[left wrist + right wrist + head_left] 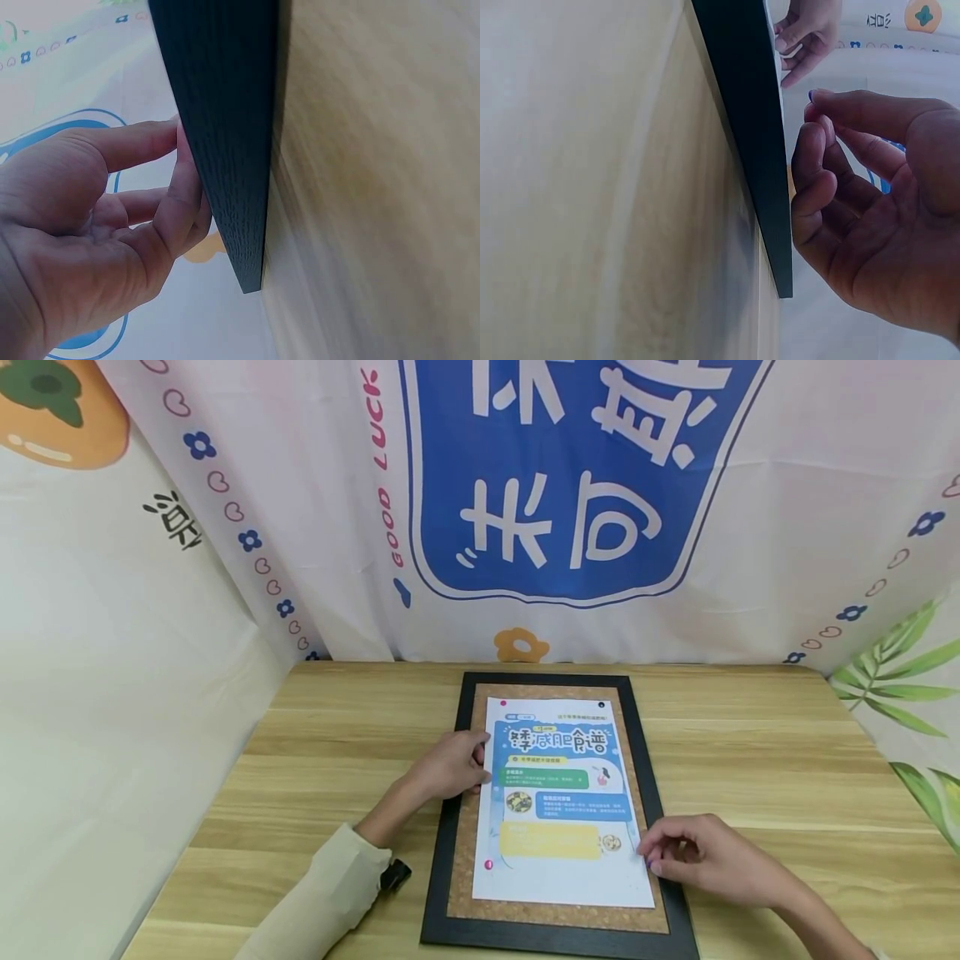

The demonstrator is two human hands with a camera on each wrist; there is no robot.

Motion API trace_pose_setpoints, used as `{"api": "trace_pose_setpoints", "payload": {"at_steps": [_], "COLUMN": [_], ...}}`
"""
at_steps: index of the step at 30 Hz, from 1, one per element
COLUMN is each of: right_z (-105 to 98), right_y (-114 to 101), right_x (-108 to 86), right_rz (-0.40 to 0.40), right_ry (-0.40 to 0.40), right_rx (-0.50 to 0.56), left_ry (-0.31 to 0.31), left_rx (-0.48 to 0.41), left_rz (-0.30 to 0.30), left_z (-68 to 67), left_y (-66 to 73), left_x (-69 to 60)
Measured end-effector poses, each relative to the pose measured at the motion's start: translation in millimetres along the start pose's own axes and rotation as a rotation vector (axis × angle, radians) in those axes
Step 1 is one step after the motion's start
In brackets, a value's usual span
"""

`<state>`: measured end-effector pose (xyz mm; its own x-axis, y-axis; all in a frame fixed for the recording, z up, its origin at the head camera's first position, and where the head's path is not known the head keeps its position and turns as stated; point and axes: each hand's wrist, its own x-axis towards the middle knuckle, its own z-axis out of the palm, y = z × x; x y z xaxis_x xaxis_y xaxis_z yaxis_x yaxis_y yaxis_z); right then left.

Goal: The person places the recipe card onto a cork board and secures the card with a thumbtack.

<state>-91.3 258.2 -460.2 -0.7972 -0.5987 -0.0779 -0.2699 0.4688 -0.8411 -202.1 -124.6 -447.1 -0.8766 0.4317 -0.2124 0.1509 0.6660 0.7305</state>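
A printed poster sheet (558,881) lies on a cork board (463,877) with a black frame (442,868). Pins sit at several of its corners: a pink one (502,702) top left, a black one (602,704) top right and a pink one (488,864) low on the left. My left hand (450,766) rests at the sheet's left edge, fingertips touching it. Over the lower right edge of the sheet, my right hand (708,860) pinches a small blue-purple push pin (811,96) between thumb and finger. Most of that pin is hidden by the fingertips.
The board lies on a wooden table (315,760) with a printed white cloth (337,527) hanging behind it. A black clip-like object (395,877) is at the left sleeve's cuff.
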Motion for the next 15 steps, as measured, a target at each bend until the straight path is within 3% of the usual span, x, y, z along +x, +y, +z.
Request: {"api": "trace_pose_setpoints", "payload": {"at_steps": [7, 15], "right_z": [4.5, 10.1], "right_y": [-2.3, -1.2], "right_x": [0.4, -0.6], "right_rz": [0.013, -0.045], "right_ry": [-0.015, 0.008], "right_rx": [0.006, -0.013], "left_ry": [0.002, 0.004], "left_rx": [0.0, 0.01], "left_rz": [0.003, 0.018], "left_z": [0.7, 0.0], "left_y": [-0.8, -1.3], "left_x": [-0.2, 0.5]}}
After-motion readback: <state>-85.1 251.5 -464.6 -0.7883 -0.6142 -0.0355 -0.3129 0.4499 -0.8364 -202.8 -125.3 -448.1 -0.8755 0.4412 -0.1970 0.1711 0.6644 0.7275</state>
